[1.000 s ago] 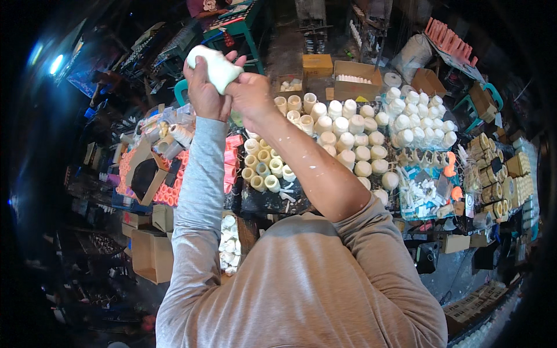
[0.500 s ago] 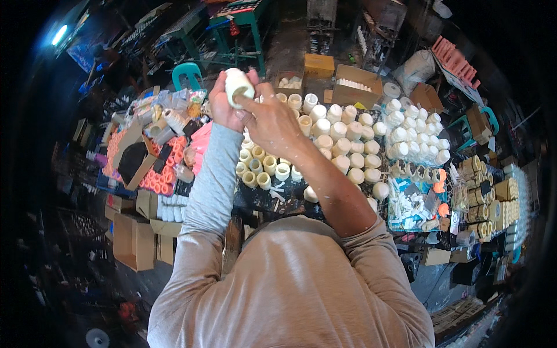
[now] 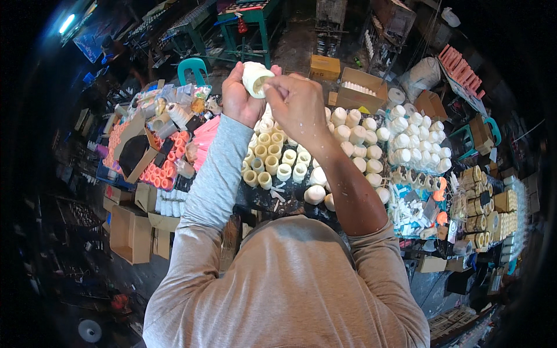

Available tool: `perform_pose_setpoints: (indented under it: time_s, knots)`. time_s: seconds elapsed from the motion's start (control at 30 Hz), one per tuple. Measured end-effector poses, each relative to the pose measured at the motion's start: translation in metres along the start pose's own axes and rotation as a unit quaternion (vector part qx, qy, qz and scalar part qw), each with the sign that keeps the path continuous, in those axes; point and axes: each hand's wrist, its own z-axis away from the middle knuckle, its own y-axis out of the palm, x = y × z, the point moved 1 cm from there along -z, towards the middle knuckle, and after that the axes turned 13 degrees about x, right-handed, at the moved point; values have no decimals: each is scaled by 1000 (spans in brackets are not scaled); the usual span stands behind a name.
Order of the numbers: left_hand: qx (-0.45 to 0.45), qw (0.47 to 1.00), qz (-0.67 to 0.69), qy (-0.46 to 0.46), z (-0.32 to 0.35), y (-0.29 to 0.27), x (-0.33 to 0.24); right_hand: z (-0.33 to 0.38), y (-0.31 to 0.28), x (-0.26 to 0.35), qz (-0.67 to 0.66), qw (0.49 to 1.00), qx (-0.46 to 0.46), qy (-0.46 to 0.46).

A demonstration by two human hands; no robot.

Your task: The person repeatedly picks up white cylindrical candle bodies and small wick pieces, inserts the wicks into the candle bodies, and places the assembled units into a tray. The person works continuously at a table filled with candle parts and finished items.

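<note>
Over the far side of the table I hold up a hollow cream-white cylinder [image 3: 254, 72], tilted so its open mouth faces me. My left hand [image 3: 239, 100] is wrapped round it from the left and below. At the rim of the opening, the thumb and fingers of my right hand [image 3: 303, 109] are pinched together; whatever they hold, if anything, is hidden. Below, several hollow cream cylinders [image 3: 271, 165] stand with their mouths up. Right of my forearm are rows of closed, rounded white pieces [image 3: 358, 135]. Small white scraps [image 3: 278, 196] lie near the table's front edge.
White pieces in clear wrap [image 3: 413, 136] sit at the right, above a blue tray [image 3: 400, 200] of scraps. Orange rings [image 3: 168, 172] and a cardboard box [image 3: 138, 168] crowd the left. Beyond the table are a green chair [image 3: 192, 71] and an open carton [image 3: 365, 93].
Both hands and the cylinder have shifted right and slightly nearer in the picture, and the cylinder's mouth has turned more to the right. The view has also shifted a little.
</note>
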Motion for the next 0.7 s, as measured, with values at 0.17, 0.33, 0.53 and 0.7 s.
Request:
perform_pose_setpoints:
  time_s: [0.17,0.33,0.53,0.7]
  knots:
    - [24,992,-87,86,-6,9,6,-10,19,-9,-112,992,15,58]
    - [-27,961,-202,186,-11,-1,10,-12,42,-45,-470,859,68,192]
    - [-38,967,-206,146,-12,-65,6,-23,75,-70,-324,928,39,179]
    - [34,993,-109,6,-19,-119,-12,-14,84,-67,9,978,-51,202]
